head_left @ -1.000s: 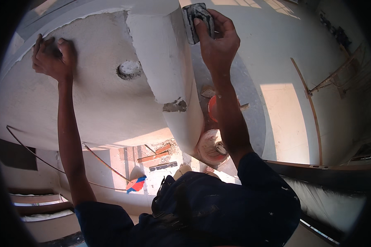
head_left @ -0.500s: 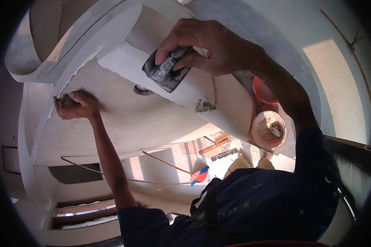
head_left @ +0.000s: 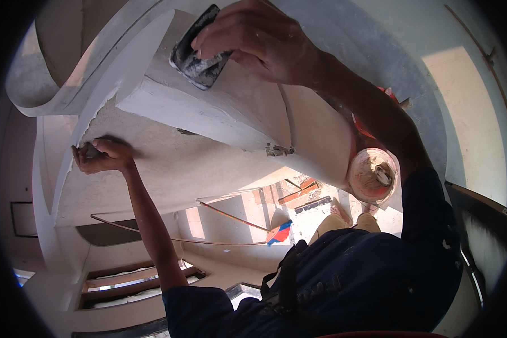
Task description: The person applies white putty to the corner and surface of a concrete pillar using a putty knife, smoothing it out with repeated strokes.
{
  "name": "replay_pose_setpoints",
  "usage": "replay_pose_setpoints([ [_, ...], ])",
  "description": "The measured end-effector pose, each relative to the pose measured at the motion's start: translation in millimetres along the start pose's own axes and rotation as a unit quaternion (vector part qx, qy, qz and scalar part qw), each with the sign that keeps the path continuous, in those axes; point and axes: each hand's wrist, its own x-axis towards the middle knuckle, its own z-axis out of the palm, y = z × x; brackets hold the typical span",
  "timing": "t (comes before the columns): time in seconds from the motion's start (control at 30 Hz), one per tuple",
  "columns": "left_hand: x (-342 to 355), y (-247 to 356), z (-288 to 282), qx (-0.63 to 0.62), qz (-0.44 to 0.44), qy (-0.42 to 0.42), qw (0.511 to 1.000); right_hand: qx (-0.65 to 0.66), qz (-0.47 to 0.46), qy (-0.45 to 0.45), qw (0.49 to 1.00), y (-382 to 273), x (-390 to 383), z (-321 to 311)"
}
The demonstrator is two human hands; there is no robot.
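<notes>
My right hand (head_left: 267, 42) grips a black rectangular plastering float (head_left: 194, 69) smeared with whitish plaster. It is at the upper middle, over the upper face of a white boxed ledge (head_left: 200, 115); whether the float touches that face I cannot tell. At the left, my left hand (head_left: 107, 156) rests against the ragged edge of a pale plastered surface (head_left: 163, 169). Its fingers are curled round a greyish thing, too shadowed to name. A rough, broken patch (head_left: 279, 150) shows at the ledge's lower right corner.
A plaster-smeared bucket (head_left: 372, 183) stands below my right forearm, with a red container (head_left: 363, 127) partly hidden behind the arm. On the floor lie wooden pieces (head_left: 298, 192) and a red-and-blue broom head (head_left: 279, 233). Long thin sticks (head_left: 231, 216) cross the lower middle.
My right hand has moved up and to the left with the float, which is now tilted more steeply. My left hand stays against the edge. The whole view has shifted slightly.
</notes>
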Motion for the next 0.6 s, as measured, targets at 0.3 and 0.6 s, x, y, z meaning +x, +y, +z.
replay_pose_setpoints([
  [0.3,-4,-22,-14,-0.011,-0.002,-0.001,1.0,0.192,0.113,-0.187,0.957,-24,-3,-26],
  [0.6,-6,-15,-9,-0.026,-0.015,-0.001,1.0,0.223,0.501,-0.118,0.828,-103,-119,-89],
])
